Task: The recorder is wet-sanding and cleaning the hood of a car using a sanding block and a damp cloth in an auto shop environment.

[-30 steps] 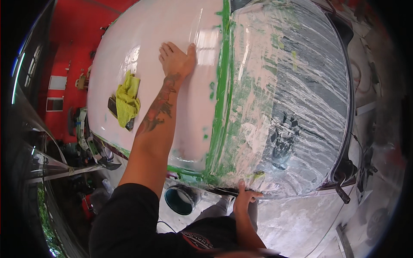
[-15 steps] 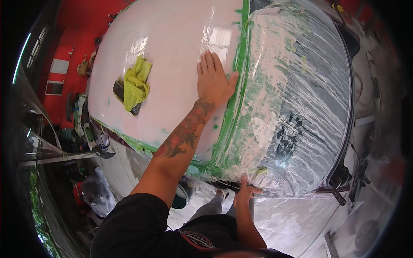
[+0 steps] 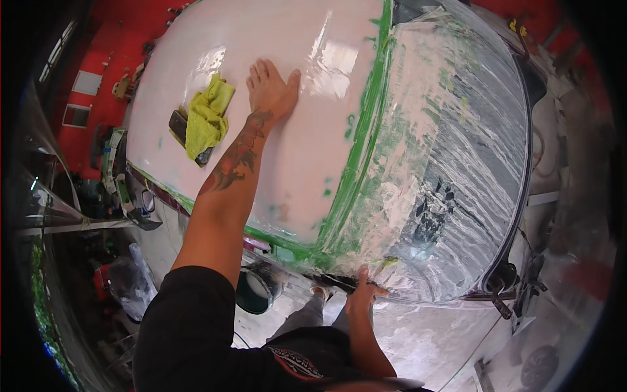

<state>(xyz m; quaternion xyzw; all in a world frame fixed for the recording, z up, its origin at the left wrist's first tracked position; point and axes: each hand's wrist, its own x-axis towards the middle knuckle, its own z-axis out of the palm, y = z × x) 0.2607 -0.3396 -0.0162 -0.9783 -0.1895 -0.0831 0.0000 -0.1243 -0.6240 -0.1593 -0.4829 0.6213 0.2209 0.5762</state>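
Observation:
My left hand (image 3: pixel 273 91) lies flat, palm down, on a wet, pale pink car roof panel (image 3: pixel 281 176), its fingers spread and nothing in them. Left of that wrist, a yellow-green cloth (image 3: pixel 209 117) lies crumpled over a dark block (image 3: pixel 176 124), which is partly hidden. My right hand (image 3: pixel 362 297) rests at the near edge of the car, below the film-covered glass, with its thumb up and fingers stretched out. Green edging (image 3: pixel 359 170) runs between the panel and the clear plastic film (image 3: pixel 483 163), which is smeared with pinkish-white residue.
Under the car's near edge stands a dark bucket (image 3: pixel 255 291). A side mirror-like dark part (image 3: pixel 501 277) juts out at the right. Bagged items (image 3: pixel 127 287) lie on the floor to the left, near a red wall (image 3: pixel 117 59). Clear sheeting hangs at the far left.
My left hand has slid left across the panel, away from the green edging and closer to the cloth. The right hand stays at the car's edge. The view has shifted slightly.

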